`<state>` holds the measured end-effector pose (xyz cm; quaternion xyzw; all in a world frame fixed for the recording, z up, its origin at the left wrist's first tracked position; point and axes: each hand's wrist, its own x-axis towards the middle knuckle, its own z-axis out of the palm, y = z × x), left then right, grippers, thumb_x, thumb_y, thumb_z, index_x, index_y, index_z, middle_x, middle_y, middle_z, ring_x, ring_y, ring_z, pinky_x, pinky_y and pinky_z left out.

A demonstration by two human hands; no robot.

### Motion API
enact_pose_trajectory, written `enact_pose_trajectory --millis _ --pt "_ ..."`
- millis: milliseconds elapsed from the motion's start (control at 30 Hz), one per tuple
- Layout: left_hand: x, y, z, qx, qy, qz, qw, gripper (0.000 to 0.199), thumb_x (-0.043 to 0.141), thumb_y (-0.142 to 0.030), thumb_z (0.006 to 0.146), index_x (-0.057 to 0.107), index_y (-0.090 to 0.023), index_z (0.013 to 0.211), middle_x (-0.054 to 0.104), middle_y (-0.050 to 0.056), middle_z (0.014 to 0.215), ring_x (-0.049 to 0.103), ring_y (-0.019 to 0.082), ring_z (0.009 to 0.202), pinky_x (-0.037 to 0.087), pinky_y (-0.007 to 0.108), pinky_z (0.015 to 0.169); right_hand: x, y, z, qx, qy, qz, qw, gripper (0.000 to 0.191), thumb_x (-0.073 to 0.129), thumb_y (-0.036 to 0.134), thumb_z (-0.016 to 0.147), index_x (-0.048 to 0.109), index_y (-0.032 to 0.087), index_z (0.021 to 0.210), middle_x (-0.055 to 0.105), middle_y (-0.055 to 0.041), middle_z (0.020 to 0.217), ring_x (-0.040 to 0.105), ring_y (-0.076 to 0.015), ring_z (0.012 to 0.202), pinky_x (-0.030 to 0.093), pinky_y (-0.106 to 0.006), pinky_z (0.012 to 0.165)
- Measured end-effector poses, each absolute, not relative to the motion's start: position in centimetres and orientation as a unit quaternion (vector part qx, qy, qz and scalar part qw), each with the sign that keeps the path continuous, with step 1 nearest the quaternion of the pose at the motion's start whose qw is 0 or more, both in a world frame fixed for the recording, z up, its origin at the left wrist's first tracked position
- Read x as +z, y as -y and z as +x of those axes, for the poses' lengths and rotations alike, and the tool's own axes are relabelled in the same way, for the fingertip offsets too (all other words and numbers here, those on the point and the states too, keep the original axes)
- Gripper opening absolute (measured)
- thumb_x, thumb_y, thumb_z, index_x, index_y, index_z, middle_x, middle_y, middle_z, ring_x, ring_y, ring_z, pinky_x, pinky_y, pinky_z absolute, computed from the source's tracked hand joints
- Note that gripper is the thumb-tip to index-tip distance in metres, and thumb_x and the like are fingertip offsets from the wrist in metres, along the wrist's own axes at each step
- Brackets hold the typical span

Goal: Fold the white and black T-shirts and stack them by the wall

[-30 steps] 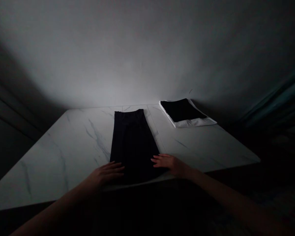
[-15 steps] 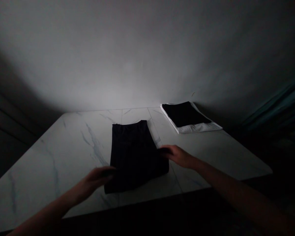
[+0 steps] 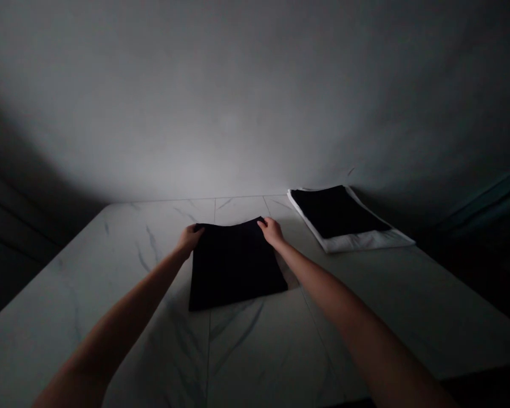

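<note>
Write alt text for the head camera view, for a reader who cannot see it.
The left hand and right hand hold the far corners of a dark cloth at a marbled table. Farther back on the right, another dark cloth lies on white fabric.

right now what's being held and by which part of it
The black cloth, by the two corners of its far edge: left hand on one, right hand on the other.
</note>
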<state>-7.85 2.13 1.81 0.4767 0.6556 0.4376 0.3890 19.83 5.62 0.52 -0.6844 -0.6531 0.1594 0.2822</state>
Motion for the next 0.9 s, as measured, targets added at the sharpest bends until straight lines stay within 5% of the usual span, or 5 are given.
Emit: enact_pose_trajectory --millis 200,433,667,900 --pt "1.1 -2.4 -8.1 0.348 -0.716 0.578 0.179 0.024 0.055 -0.031 0.087 0.067 -0.015 0.1 0.073 0.012 0.096 0.067 0.027 0.091 0.051 0.038 0.082 0.0 -5.1 19.6 0.112 0.664 -0.695 0.251 0.026 0.046 0.032 0.101 0.063 0.018 0.114 0.071 -0.0147 0.106 0.068 -0.028 0.097 0.05 -0.035 0.08" --pt "2.4 0.5 -6.3 0.267 -0.702 0.657 -0.068 0.038 0.052 -0.026 0.09 0.058 -0.014 0.126 0.06 0.02 0.128 0.056 0.037 0.118 0.047 0.05 0.093 0.9 -2.9 18.3 0.003 0.708 -0.662 0.244 0.039 0.045 0.026 0.099 0.053 0.009 0.133 0.055 -0.026 0.132 0.056 -0.0342 0.118 0.046 -0.047 0.097" --pt "-1.1 3.1 -2.2 0.203 -0.502 0.84 -0.029 0.057 0.038 -0.047 0.099 0.041 -0.017 0.148 0.041 0.015 0.156 0.033 0.031 0.146 0.026 0.053 0.119 -0.6 -0.3 16.6 0.034 0.834 -0.529 0.151 0.057 0.043 0.048 0.1 0.043 0.02 0.15 0.027 -0.0146 0.163 0.022 -0.0321 0.15 0.02 -0.054 0.12" --pt "-1.0 4.1 -2.1 0.105 -0.509 0.854 0.021 0.061 0.034 -0.051 0.101 0.041 -0.016 0.151 0.035 0.016 0.159 0.027 0.034 0.149 0.023 0.057 0.119 0.6 0.1 17.2 0.064 0.835 -0.537 0.105 0.061 0.038 0.051 0.102 0.041 0.015 0.152 0.025 -0.016 0.162 0.022 -0.0314 0.151 0.019 -0.053 0.121"
